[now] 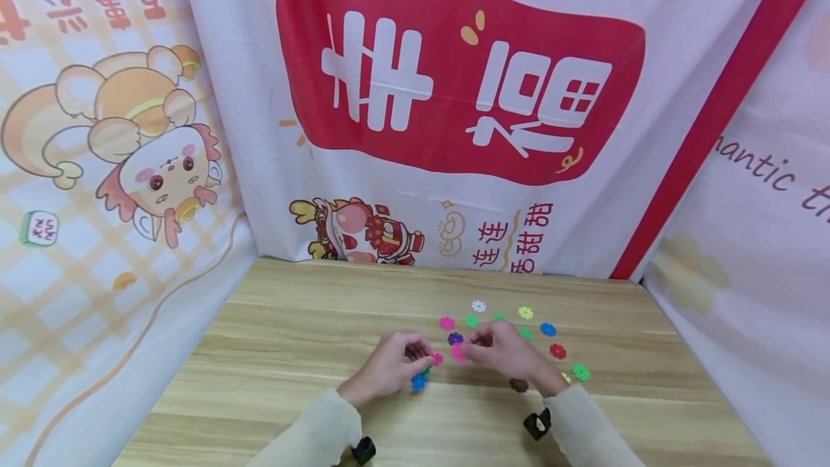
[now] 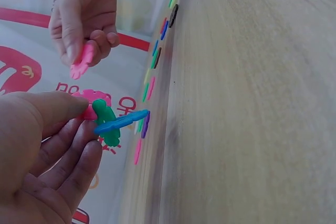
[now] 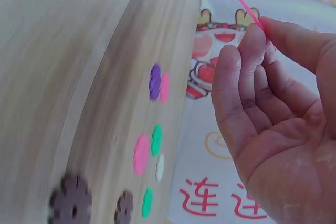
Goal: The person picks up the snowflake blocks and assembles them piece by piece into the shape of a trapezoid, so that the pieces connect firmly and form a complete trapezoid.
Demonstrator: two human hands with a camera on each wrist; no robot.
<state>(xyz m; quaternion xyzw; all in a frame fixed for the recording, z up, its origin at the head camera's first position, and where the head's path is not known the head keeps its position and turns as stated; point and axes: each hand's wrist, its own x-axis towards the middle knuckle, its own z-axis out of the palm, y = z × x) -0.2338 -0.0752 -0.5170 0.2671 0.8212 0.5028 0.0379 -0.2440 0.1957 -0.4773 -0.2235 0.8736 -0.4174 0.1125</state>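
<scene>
Left wrist view alone shows left hand (image 2: 47,150) pinching green-blue-pink cluster (image 2: 113,121), right hand (image 2: 84,19) pinching pink flower disc (image 2: 81,62)

In the head view the right hand (image 1: 509,353) covers most of the pink flower disc (image 1: 458,353) it pinches, and the left hand (image 1: 391,364) hides how its blue, green and pink discs (image 1: 420,379) join. The brown disc (image 3: 71,203) in the right wrist view is blurred and cut by the lower edge. The far discs (image 2: 167,22) in the left wrist view show edge-on only.
</scene>
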